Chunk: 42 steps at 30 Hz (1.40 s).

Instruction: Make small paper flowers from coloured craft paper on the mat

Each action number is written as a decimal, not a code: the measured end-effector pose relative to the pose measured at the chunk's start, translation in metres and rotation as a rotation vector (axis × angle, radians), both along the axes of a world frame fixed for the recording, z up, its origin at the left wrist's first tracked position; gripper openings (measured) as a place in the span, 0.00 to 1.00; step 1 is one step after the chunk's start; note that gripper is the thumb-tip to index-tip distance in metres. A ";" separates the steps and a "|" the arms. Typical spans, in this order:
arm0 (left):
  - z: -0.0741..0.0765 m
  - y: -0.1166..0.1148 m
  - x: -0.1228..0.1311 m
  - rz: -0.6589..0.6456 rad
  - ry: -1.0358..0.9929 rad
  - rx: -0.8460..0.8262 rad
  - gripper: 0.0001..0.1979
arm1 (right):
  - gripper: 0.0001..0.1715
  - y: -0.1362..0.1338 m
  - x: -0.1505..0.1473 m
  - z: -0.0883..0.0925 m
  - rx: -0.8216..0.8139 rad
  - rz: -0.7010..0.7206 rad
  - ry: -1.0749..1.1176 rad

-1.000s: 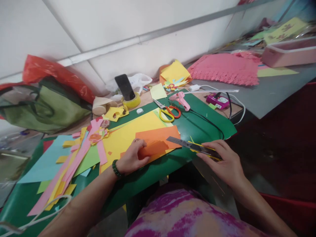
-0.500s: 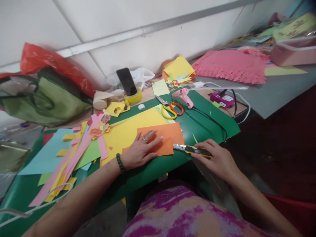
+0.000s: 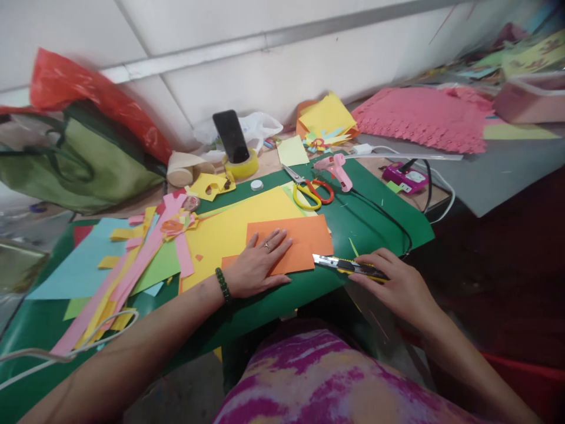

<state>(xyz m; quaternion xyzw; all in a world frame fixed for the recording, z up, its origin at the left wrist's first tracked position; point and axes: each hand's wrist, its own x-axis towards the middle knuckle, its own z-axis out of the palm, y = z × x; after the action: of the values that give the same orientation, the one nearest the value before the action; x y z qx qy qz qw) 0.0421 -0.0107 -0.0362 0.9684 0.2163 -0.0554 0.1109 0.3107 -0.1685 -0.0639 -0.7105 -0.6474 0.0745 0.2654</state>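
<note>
An orange sheet of paper (image 3: 306, 232) lies at the front of the green mat (image 3: 375, 206), partly over a large yellow sheet (image 3: 216, 235). My left hand (image 3: 265, 259) rests flat on the orange paper, fingers stretched out and pointing right. In my right hand (image 3: 392, 280) is a utility knife (image 3: 348, 266) with its blade out, pointing left. The blade tip is at the right edge of the orange paper, near a step in its outline; whether it touches is unclear. Red-and-yellow-handled scissors (image 3: 312, 193) lie beyond the paper, beside a pink glue gun (image 3: 334, 169).
Paper strips (image 3: 132, 265) and a blue sheet (image 3: 88, 259) cover the mat's left side. A phone (image 3: 231, 135) leans by a yellow tape roll (image 3: 241, 165). A purple power strip (image 3: 406, 178) sits right. Behind are a green bag (image 3: 92, 159) and pink cloth (image 3: 424, 118).
The view has shifted slightly, so most things appear a little farther right. My left hand stays on the orange paper and the knife tip stays near its right edge.
</note>
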 end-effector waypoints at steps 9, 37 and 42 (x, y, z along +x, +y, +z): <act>0.001 -0.010 0.001 -0.015 -0.084 0.252 0.18 | 0.21 0.000 0.000 0.004 -0.017 0.004 -0.030; 0.016 0.017 -0.008 -0.055 0.017 0.178 0.25 | 0.23 0.000 0.000 0.002 -0.029 0.014 -0.108; -0.001 0.019 -0.021 -0.065 0.090 -0.003 0.26 | 0.23 0.002 -0.004 0.003 -0.005 0.019 -0.137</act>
<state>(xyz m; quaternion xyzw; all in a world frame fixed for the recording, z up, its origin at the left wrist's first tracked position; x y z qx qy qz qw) 0.0213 0.0083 -0.0369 0.9713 0.1893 -0.1027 0.1008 0.3071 -0.1670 -0.0612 -0.7084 -0.6706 0.0297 0.2180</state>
